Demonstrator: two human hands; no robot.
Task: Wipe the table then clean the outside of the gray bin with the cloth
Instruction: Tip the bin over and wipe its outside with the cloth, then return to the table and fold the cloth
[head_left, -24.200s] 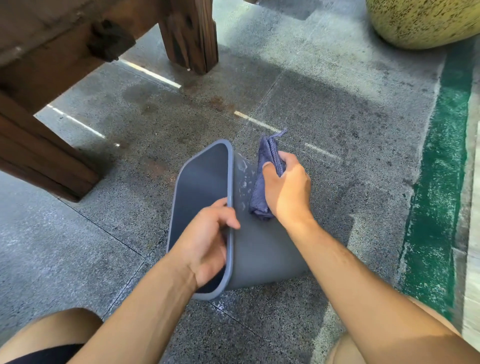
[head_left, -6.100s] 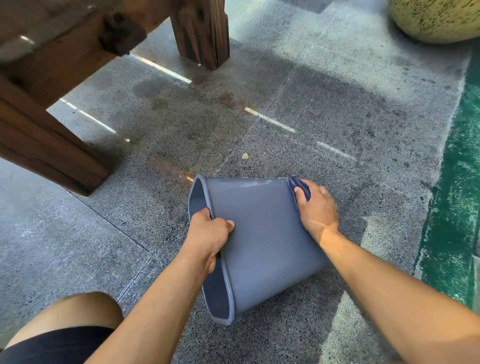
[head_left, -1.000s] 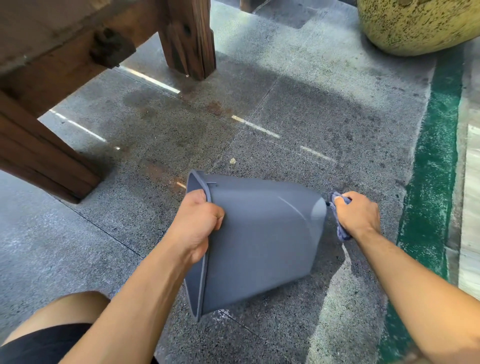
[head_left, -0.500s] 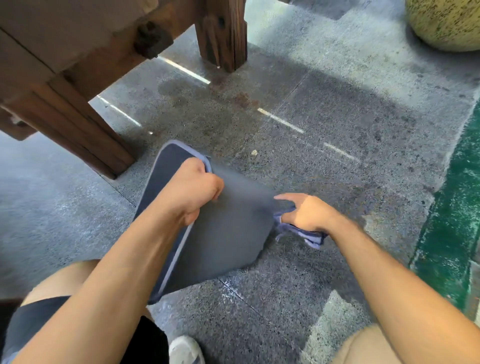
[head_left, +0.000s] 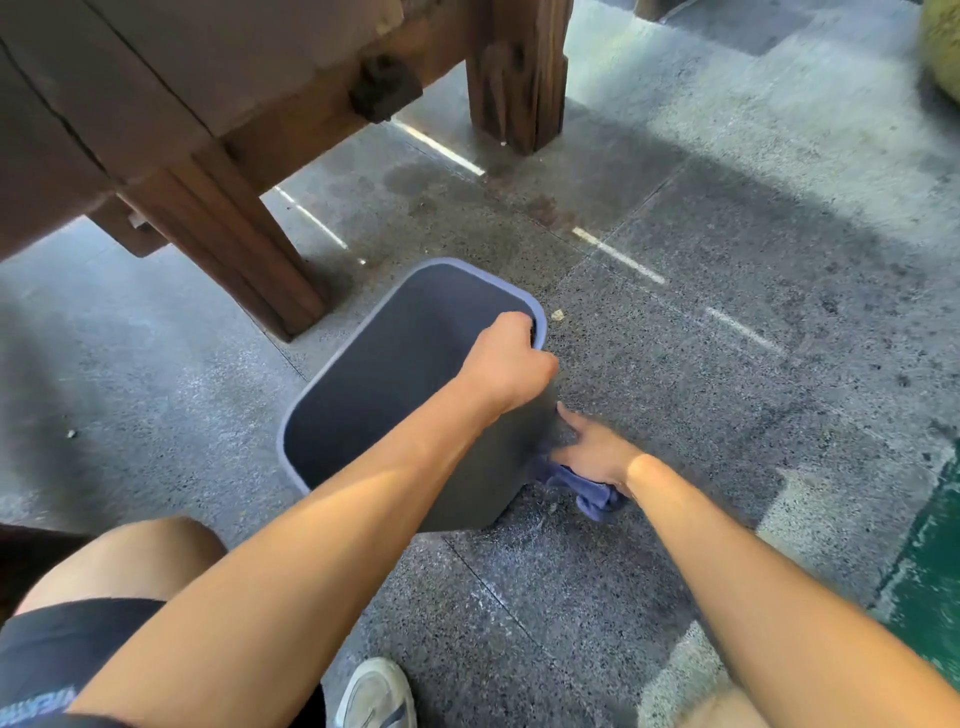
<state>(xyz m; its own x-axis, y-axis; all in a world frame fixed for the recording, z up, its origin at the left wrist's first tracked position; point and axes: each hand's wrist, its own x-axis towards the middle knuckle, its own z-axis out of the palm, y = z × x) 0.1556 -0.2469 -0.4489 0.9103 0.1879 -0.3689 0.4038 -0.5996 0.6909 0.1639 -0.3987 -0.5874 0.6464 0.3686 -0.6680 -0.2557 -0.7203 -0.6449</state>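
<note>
The gray bin (head_left: 395, 384) stands nearly upright on the speckled stone floor, its open mouth facing up toward me. My left hand (head_left: 506, 364) grips the bin's far right rim. My right hand (head_left: 595, 452) holds the blue cloth (head_left: 589, 491) against the bin's lower right outer wall, index finger stretched along the wall. Most of the cloth is bunched under the palm and hidden. The wooden table (head_left: 156, 83) rises at the upper left.
Two thick wooden table legs (head_left: 239, 254) (head_left: 517, 73) stand behind and left of the bin. A green painted strip (head_left: 930, 561) runs along the right. A yellow-green pot (head_left: 943, 52) shows at the top right corner. My knee and white shoe (head_left: 374, 693) sit near the bottom.
The bin has been tipped from lying on its side back to nearly upright, mouth now facing up. My right hand with the cloth dropped lower along the bin's right side.
</note>
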